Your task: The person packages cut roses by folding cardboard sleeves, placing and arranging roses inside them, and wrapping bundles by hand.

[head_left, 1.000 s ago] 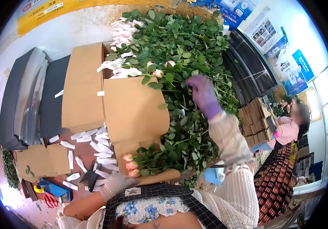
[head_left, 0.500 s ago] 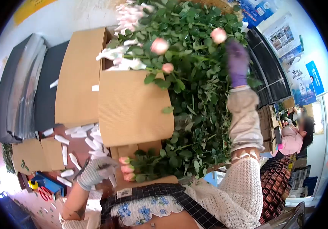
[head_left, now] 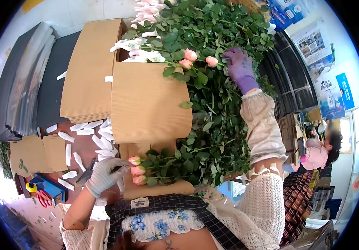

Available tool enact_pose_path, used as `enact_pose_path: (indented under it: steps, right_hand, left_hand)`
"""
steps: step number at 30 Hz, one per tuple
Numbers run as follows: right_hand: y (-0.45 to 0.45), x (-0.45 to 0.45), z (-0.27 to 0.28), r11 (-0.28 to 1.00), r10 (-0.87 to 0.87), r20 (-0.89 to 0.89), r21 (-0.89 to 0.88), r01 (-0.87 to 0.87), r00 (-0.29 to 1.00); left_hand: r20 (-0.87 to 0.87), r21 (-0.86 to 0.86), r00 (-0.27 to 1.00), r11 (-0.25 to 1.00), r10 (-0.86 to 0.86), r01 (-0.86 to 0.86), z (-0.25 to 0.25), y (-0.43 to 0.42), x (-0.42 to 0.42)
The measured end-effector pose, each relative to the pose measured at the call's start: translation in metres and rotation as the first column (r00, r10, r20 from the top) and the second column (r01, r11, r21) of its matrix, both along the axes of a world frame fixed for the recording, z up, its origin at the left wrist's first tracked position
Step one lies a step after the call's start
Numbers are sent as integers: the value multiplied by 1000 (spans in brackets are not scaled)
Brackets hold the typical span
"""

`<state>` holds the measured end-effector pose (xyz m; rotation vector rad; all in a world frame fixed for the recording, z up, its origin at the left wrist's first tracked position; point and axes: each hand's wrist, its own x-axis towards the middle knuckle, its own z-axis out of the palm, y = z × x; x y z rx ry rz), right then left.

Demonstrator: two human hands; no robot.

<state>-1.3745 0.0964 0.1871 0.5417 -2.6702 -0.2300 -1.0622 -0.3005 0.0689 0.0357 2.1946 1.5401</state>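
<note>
Wearing a pale grey glove, my left hand (head_left: 106, 176) is closed beside the lower pink roses (head_left: 138, 170); a small dark thing shows at its fingers, too unclear to name. My right hand (head_left: 240, 66), in a purple glove, has its fingers curled on the leafy stems, just right of a pink rose (head_left: 211, 61). Two more pink roses (head_left: 186, 59) lie left of that one. A corrugated cardboard sheet (head_left: 152, 102) lies between the upper and lower roses. White foam sleeves (head_left: 99, 142) are scattered near my left hand.
Cardboard sheets (head_left: 89, 71) and dark boards (head_left: 56, 79) stand at the left. Black stacked sheets (head_left: 298, 79) are at the right. Red-handled scissors (head_left: 44, 198) lie by a blue box (head_left: 52, 187). A person in pink (head_left: 316, 154) is at the far right.
Since half a second ago, my right hand has moved left over the stems, and the upper roses lie closer together. Earlier my left hand lifted from the table's front edge towards the foam sleeves.
</note>
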Motion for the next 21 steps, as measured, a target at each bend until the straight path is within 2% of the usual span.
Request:
enact_pose_path:
  steps: [1, 2, 4, 5, 6, 7, 8, 9, 10, 11, 12, 13, 15, 18, 19, 20, 21]
  right_hand:
    - [0, -9, -9, 999, -44, -20, 19, 45, 999]
    - [2, -17, -15, 991, -67, 18, 120, 65, 998]
    - [11, -31, -36, 948, -107, 115, 312, 66, 988]
    - [22, -58, -55, 906, -281, 219, 382, 183, 934]
    - [49, -66, -65, 979, -25, 198, 205, -17, 980]
    - [27, -54, -33, 955, -280, 336, 193, 225, 899]
    - [51, -49, -32, 956, -145, 260, -212, 203, 955]
    - [75, -49, -23, 907, -129, 173, -378, 187, 976]
    - [84, -42, 6, 801, -245, 259, -489, 346, 934]
    - [138, -62, 11, 786, -201, 37, -590, 184, 979]
    - [170, -66, 41, 856, -289, -192, -490, 164, 938]
    - [203, -65, 67, 764, -344, -309, -641, 73, 887]
    - [206, -32, 113, 735, -376, -402, -678, 4, 835]
    - [135, 57, 119, 782, -185, -388, -615, -104, 903]
    - [102, 93, 104, 792, -82, -312, -597, -128, 946]
    - [68, 127, 81, 793, 35, -206, -590, -152, 978]
    - [36, 161, 55, 784, 172, -32, -601, -156, 985]
  left_hand:
    - [-26, 54, 998, 997, 63, -61, -15, -7, 8]
    - [-42, 107, 991, 987, 127, -122, -22, -9, 12]
    - [0, 26, 984, 983, 181, -181, -26, -14, 14]
    - [51, 51, 975, 975, 215, -218, -22, -16, 15]
    - [117, 6, 967, 973, 228, -230, -20, -20, 15]
    - [-98, -82, 980, 980, 176, -184, -18, -25, 15]
    - [68, -36, 963, 965, 260, -258, -11, -28, 15]
    - [48, -17, 952, 953, 303, -302, -8, -31, 16]
    - [22, 6, 941, 941, 339, -339, -8, -33, 16]
    - [-63, -25, 955, 956, 290, -292, -9, -33, 15]
    - [-149, -57, 962, 969, 230, -241, -10, -32, 14]
    - [-235, -94, 958, 978, 163, -189, -9, -29, 12]
    - [-315, -219, 949, 974, -19, -53, -6, -5, 0]
    - [-285, -450, 926, 887, -247, 98, -18, 35, -8]
    - [-259, -525, 916, 841, -307, 134, -24, 43, -7]
    - [-247, -529, 909, 832, -336, 163, -31, 46, -5]
    - [-234, -534, 902, 823, -364, 193, -37, 49, -2]
